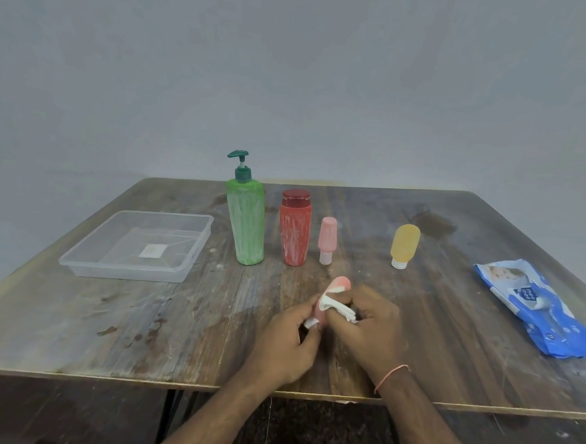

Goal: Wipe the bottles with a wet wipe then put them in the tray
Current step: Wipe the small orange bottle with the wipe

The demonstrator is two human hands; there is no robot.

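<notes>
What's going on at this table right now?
A person is wiping a small pink bottle with a white wet wipe, the left hand holding the bottle and the right hand working the wipe. Four more bottles stand in a row behind. The clear tray has no bottles in it yet.

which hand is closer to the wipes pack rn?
Right. The right hand sits left of the wipes pack, holding the wet wipe; the left hand is farther left, beyond it, holding the small pink bottle.
</notes>
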